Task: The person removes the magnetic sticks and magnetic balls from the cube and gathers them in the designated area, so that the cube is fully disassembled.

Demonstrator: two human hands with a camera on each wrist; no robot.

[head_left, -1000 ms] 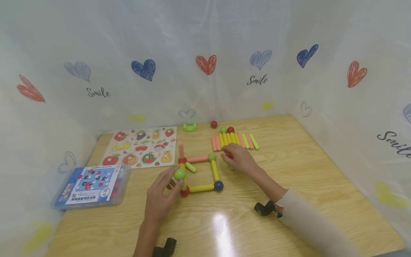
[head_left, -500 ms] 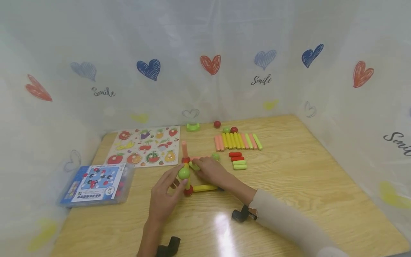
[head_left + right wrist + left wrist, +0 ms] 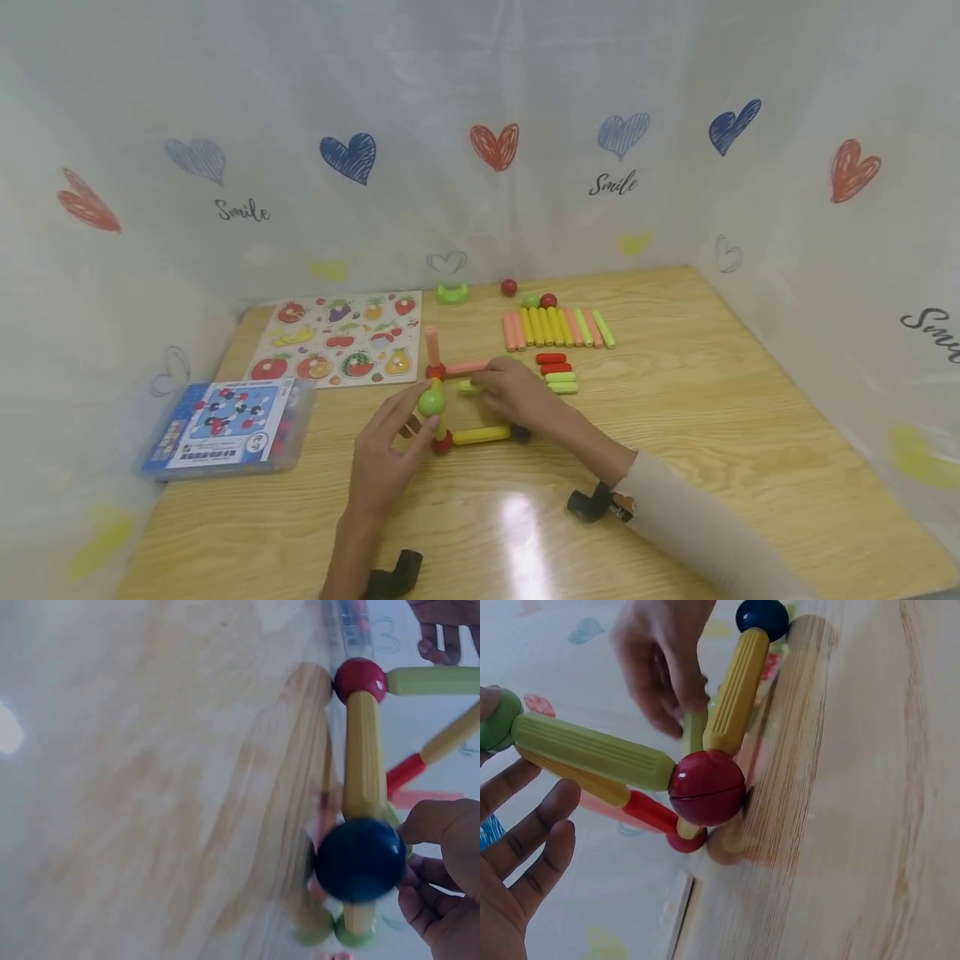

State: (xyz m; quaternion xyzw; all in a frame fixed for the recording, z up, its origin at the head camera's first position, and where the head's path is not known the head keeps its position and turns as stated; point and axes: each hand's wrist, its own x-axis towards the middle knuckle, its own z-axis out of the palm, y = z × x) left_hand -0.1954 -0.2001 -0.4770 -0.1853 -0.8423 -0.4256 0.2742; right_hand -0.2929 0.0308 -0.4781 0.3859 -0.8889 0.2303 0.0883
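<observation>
My left hand [image 3: 384, 450] pinches a green ball [image 3: 431, 403] between thumb and fingers. In the left wrist view that ball tops a green rod [image 3: 592, 748], which rises from a red ball [image 3: 707, 787]. My right hand [image 3: 525, 396] holds a light green rod [image 3: 468, 387] within the square frame of rods and balls; part of the rod is hidden by the fingers. A yellow rod [image 3: 482, 435] joins the front red ball [image 3: 442, 442] to a dark blue ball [image 3: 360, 860]. At the back left corner a pink rod [image 3: 432, 346] stands upright.
Behind the right hand lie short red rods [image 3: 552, 358] and green rods [image 3: 561, 378]. Farther back is a row of longer rods [image 3: 551, 327] with loose balls [image 3: 548, 301]. A fruit board [image 3: 352, 340] and a plastic box [image 3: 225, 429] occupy the left side.
My right hand left the short red rods, reached into the frame for the light green rod lying there, then drew it a little rightward. The left hand stays on the green ball.
</observation>
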